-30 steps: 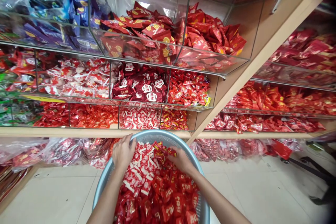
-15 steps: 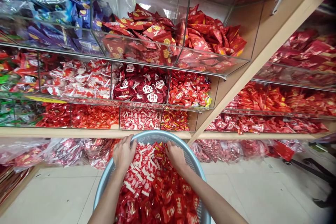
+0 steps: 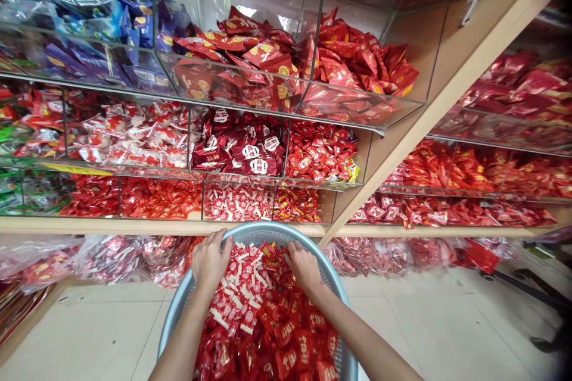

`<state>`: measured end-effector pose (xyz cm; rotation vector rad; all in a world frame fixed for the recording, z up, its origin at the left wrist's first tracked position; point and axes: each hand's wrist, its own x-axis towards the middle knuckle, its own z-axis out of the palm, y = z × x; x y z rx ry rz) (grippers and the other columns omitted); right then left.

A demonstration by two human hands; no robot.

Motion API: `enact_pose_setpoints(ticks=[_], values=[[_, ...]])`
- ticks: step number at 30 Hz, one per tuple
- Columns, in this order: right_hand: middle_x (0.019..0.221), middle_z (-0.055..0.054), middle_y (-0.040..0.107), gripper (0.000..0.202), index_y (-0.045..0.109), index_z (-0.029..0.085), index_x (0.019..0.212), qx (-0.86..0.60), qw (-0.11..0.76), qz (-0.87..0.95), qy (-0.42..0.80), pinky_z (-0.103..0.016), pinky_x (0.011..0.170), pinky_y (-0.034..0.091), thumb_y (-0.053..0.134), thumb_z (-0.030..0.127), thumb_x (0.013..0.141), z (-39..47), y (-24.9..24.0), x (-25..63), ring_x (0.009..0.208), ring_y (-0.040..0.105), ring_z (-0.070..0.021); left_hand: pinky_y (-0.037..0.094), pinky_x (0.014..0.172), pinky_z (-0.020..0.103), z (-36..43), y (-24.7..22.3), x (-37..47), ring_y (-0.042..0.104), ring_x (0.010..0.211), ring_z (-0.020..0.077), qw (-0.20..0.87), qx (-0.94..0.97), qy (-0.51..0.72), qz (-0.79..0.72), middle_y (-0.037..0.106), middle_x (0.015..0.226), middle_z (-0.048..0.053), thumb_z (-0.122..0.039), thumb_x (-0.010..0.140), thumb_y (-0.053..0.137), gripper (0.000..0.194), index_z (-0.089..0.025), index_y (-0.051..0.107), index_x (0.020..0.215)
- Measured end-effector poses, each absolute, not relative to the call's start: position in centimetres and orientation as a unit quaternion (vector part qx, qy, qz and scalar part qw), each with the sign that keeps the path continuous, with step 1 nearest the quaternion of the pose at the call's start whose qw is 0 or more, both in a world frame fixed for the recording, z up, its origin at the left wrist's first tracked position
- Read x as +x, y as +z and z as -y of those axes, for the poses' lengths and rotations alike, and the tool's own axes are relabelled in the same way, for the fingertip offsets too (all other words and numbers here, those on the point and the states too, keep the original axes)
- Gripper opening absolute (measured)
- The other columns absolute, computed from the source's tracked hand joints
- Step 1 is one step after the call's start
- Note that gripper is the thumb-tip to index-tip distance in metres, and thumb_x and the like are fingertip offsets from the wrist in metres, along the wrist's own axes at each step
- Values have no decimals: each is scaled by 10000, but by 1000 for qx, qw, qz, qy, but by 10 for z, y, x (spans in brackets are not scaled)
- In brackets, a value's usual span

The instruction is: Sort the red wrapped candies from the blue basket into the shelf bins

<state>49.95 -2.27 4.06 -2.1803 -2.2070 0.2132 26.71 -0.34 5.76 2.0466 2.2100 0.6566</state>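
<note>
While the person's two bare hands work at a round blue basket point(image 3: 330, 268), wrapped sweets fill it in patches. Toward its far left side are red-and-white twists point(image 3: 239, 286); beside them, near the far edge, small red sweets with yellow print point(image 3: 271, 257); in its near part, shiny red packets with gold lettering point(image 3: 290, 339). The left hand point(image 3: 211, 261) is at the basket's far left rim, its fingers closed over the edge with the thumb inside. The right hand point(image 3: 304, 265) is inside the basket's far right part, fingers bent and touching the sweets—whether they pinch any cannot be told.

Behind the basket stand wooden shelves point(image 3: 161, 226) with clear bins of sweets point(image 3: 239, 199); bagged sweets point(image 3: 111, 256) lie behind it to the left, and pale floor tiles point(image 3: 388, 321) show at its sides.

For good handling, a firm left hold on the rim should stop the basket tipping—and the right fingers would do best with light, shallow strokes, so the wrappers don't tear and the patches don't mix.
</note>
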Motion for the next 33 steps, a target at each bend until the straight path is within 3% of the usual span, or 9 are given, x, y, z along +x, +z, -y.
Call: enact_pose_setpoints(ticks=[4, 8, 11, 14, 18, 22, 27, 33], values=[[935, -76, 646, 126, 570, 186, 910, -703, 171, 672, 156, -246, 636, 431, 534, 294, 855, 23, 42, 509, 816, 630, -194, 429, 860, 370, 3, 59, 268, 621, 983, 246, 28, 660, 212, -720, 663, 1138, 78, -426, 905, 329, 452, -201, 605, 1183], [683, -15, 612, 257, 560, 189, 767, -671, 337, 499, 433, -232, 481, 401, 573, 445, 789, 22, 41, 513, 573, 566, -149, 435, 851, 368, 4, 60, 268, 625, 968, 244, 25, 662, 215, -718, 670, 1120, 83, -425, 903, 332, 452, -202, 605, 1186], [736, -4, 614, 267, 573, 193, 814, -615, 365, 351, 605, -215, 434, 394, 608, 448, 742, 25, 48, 514, 509, 534, -110, 435, 852, 375, 4, 60, 267, 624, 968, 248, 27, 662, 213, -718, 671, 1116, 86, -426, 905, 321, 460, -200, 604, 1188], [831, -9, 630, 234, 603, 200, 885, -588, 367, 320, 646, -236, 519, 472, 646, 328, 694, 28, 56, 512, 603, 571, -115, 436, 847, 369, 4, 60, 267, 624, 970, 247, 29, 660, 216, -719, 668, 1124, 89, -422, 902, 329, 458, -196, 606, 1188], [771, 10, 615, 329, 598, 204, 997, -581, 362, 433, 586, -244, 516, 466, 632, 279, 679, 26, 53, 507, 619, 562, -138, 437, 846, 365, 4, 60, 267, 624, 968, 241, 29, 658, 218, -720, 669, 1122, 95, -419, 898, 338, 454, -196, 609, 1186], [724, 18, 577, 317, 557, 186, 1028, -636, 343, 550, 419, -263, 522, 435, 590, 271, 724, 17, 40, 504, 574, 542, -149, 434, 854, 377, 4, 60, 268, 623, 970, 248, 31, 661, 213, -719, 666, 1131, 89, -419, 901, 330, 457, -196, 608, 1187], [759, -17, 605, 95, 551, 186, 864, -663, 231, 681, 207, -269, 640, 400, 582, 226, 783, 11, 34, 504, 711, 573, -184, 431, 854, 374, 4, 58, 267, 620, 975, 248, 28, 664, 218, -715, 664, 1133, 90, -414, 899, 333, 456, -197, 604, 1194], [912, -52, 636, 78, 522, 197, 937, -682, 127, 710, 122, -256, 608, 364, 501, 247, 881, 11, 35, 495, 763, 610, -184, 430, 851, 359, 4, 58, 266, 625, 952, 234, 26, 665, 219, -714, 669, 1121, 84, -413, 899, 336, 451, -199, 608, 1187]])
